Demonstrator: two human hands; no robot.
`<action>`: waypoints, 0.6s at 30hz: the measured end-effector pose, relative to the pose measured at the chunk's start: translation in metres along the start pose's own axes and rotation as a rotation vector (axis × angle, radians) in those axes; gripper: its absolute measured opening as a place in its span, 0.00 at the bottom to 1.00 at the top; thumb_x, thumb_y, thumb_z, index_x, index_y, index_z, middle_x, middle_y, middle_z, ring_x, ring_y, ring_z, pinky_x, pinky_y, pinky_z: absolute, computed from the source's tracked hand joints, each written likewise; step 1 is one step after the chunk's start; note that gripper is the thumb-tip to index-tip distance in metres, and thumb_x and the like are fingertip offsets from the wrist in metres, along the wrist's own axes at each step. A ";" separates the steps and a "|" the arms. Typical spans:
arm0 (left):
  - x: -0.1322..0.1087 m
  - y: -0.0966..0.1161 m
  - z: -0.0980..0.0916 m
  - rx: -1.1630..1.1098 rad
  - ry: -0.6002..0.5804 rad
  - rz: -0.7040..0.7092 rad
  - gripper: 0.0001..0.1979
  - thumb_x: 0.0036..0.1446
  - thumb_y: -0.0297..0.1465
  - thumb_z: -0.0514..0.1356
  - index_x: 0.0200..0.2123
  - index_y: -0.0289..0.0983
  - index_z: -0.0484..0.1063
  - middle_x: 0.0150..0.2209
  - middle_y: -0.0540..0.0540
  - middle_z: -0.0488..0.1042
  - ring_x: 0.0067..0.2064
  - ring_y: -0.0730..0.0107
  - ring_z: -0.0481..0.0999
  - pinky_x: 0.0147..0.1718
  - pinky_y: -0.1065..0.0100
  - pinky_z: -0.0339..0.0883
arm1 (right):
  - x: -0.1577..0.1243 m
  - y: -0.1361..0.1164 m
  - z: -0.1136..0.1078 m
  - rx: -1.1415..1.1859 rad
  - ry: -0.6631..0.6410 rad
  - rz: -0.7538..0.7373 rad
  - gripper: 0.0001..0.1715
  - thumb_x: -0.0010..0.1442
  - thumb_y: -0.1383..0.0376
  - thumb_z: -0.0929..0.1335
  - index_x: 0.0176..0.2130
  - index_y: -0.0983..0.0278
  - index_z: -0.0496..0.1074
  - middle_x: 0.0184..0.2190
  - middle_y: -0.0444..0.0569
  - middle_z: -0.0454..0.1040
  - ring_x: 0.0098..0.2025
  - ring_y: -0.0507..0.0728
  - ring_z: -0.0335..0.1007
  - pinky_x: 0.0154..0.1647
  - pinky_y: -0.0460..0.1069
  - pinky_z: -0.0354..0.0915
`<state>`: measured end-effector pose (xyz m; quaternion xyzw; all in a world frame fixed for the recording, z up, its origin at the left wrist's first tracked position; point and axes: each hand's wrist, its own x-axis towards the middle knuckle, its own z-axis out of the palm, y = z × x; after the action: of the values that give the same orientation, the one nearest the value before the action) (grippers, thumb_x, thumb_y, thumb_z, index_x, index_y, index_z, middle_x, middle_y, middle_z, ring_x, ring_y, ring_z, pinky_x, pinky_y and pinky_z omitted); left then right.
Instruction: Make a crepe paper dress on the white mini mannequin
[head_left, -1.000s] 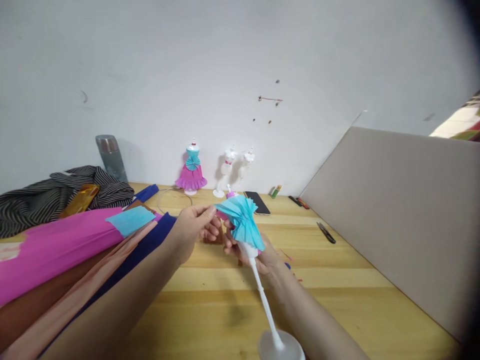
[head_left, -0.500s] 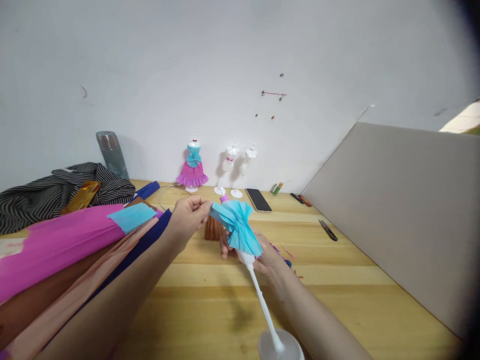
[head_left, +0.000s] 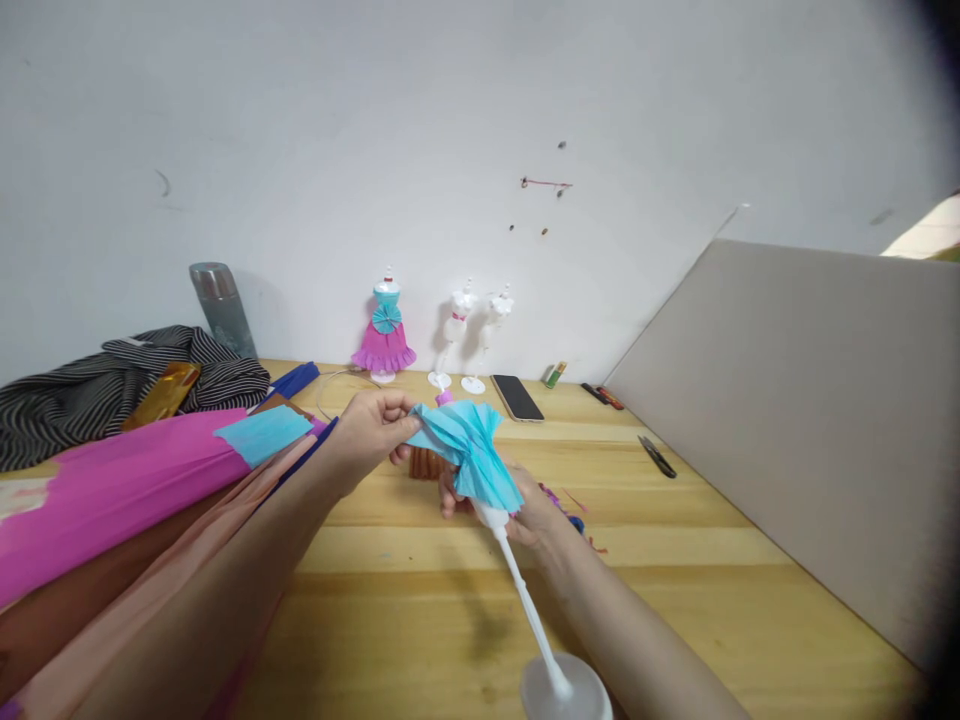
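My right hand (head_left: 525, 515) is wrapped round a small white mannequin stand (head_left: 529, 610), tilted towards me with its round base (head_left: 566, 692) near the bottom edge. A pleated light blue crepe paper skirt (head_left: 469, 450) sits on the mannequin's body. My left hand (head_left: 371, 430) pinches the skirt's left edge and pulls it outward. A bit of pink shows at the mannequin's top (head_left: 445, 398).
Rolls of pink, blue and peach crepe paper (head_left: 127, 490) lie at the left on the wooden table (head_left: 675, 560). Against the wall stand a dressed mannequin (head_left: 385, 335), two bare white ones (head_left: 472, 330), a grey flask (head_left: 219, 308), striped cloth (head_left: 97, 385). A phone (head_left: 516, 398) and snips (head_left: 656, 456) lie nearby; a grey board (head_left: 810, 420) stands at right.
My left hand has drawn the blue skirt's edge out to the left, spreading the pleats. The mannequin and both hands have sunk slightly and shifted a little left.
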<state>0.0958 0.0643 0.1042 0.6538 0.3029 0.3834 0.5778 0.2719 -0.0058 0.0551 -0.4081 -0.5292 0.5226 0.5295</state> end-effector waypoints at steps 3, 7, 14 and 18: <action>-0.001 0.000 -0.004 -0.094 -0.044 -0.015 0.13 0.44 0.36 0.66 0.30 0.32 0.73 0.19 0.51 0.70 0.18 0.78 0.67 0.17 0.76 0.63 | -0.001 0.003 -0.003 0.040 -0.087 0.048 0.21 0.55 0.49 0.64 0.27 0.62 0.72 0.18 0.48 0.70 0.25 0.58 0.70 0.26 0.52 0.68; -0.003 0.003 -0.006 -0.214 -0.107 -0.081 0.12 0.44 0.35 0.67 0.29 0.32 0.74 0.22 0.49 0.71 0.20 0.78 0.68 0.20 0.75 0.64 | -0.002 0.005 -0.004 0.095 -0.156 0.081 0.24 0.54 0.46 0.64 0.33 0.63 0.72 0.23 0.50 0.73 0.26 0.58 0.71 0.27 0.53 0.68; -0.001 0.003 -0.007 -0.344 -0.143 -0.137 0.10 0.43 0.32 0.68 0.24 0.31 0.72 0.22 0.48 0.72 0.22 0.77 0.69 0.22 0.75 0.64 | -0.001 0.007 -0.004 0.197 -0.220 0.125 0.23 0.53 0.45 0.65 0.35 0.61 0.71 0.25 0.49 0.74 0.26 0.58 0.72 0.27 0.52 0.67; -0.001 0.003 -0.007 -0.314 -0.184 -0.119 0.14 0.46 0.37 0.67 0.22 0.32 0.70 0.20 0.49 0.70 0.22 0.78 0.68 0.22 0.75 0.64 | -0.003 0.006 -0.004 0.232 -0.255 0.142 0.19 0.55 0.48 0.66 0.32 0.61 0.72 0.24 0.49 0.73 0.26 0.58 0.72 0.29 0.53 0.66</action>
<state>0.0888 0.0666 0.1072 0.5687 0.2236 0.3298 0.7196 0.2757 -0.0074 0.0484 -0.3109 -0.4981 0.6635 0.4636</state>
